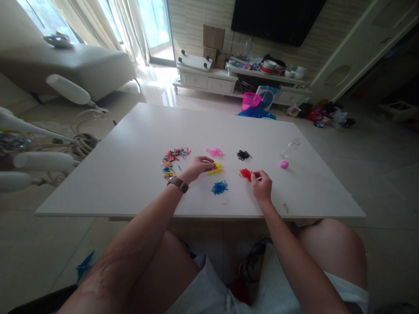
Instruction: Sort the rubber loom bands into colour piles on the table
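Observation:
My left hand (198, 168), with a brown watch at its wrist, reaches over the yellow pile (216, 168) of small rubber bands. Its thumb and fingers are pinched together, with a speck of pink at the tips too small to name. At the edge of the red pile (245, 173), my right hand (262, 185) has its fingertips closed; what they hold is hidden. Around the hands lie a pink pile (215, 152), a black pile (243, 155) and a blue pile (219, 188). A mixed-colour heap (174, 158) spreads left of my left hand.
A clear plastic bottle (291, 148) lies on the white table (131, 174) at the right, near a pink lid (283, 164). A small clear piece (286, 208) rests by the front edge. Beyond the table are a blue chair (257, 112) and a pink basket (250, 100).

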A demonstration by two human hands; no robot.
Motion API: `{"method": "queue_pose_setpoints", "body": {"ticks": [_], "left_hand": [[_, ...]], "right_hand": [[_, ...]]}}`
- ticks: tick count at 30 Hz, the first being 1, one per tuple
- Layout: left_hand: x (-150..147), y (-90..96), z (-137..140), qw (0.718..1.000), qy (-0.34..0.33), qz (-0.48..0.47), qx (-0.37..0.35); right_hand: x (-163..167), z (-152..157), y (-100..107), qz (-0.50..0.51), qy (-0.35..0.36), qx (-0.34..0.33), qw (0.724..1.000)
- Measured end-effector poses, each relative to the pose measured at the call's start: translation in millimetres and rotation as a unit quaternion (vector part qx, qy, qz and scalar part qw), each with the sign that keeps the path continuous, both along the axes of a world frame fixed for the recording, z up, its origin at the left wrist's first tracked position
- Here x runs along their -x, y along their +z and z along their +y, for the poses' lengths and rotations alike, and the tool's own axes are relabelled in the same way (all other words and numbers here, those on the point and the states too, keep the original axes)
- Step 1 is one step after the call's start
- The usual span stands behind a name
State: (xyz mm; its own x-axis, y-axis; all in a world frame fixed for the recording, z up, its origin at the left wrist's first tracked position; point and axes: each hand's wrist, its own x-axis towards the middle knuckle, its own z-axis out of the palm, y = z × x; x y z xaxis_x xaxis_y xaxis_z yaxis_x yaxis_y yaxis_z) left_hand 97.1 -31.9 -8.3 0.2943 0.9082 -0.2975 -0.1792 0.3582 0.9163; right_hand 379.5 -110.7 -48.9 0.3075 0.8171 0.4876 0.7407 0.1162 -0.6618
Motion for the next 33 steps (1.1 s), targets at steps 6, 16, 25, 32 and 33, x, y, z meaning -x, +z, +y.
{"method": "queue_pose_setpoints", "body": {"ticks": [6,16,25,32,33], "left_hand": [[-0.2,1.3,-0.5,1.0,-0.005,0.002,-0.008],[-1.9,1.1,0.1,1.0,0.01,-0.011,-0.001],[-0.8,1.9,0.1,1.0,0.012,-0.005,-0.002],[-0.6,-0.1,0.9,1.0,0.012,-0.008,-0.004],[-0.5,-0.1,0.8,1.0,0.012,-0.008,-0.004]], "right_hand": [[0.8,-0.1,1.4,0.001,0.0,0.001,1.0],[0.3,1.5,-1.6,0.003,0.001,0.001,1.0],[0.5,0.9,-0.3,0.003,0.0,0.003,1.0],[1.2,0.8,0.1,0.0,0.001,-0.001,1.0],[1.1,0.8,0.0,0.0,0.002,-0.001,1.0]]}}
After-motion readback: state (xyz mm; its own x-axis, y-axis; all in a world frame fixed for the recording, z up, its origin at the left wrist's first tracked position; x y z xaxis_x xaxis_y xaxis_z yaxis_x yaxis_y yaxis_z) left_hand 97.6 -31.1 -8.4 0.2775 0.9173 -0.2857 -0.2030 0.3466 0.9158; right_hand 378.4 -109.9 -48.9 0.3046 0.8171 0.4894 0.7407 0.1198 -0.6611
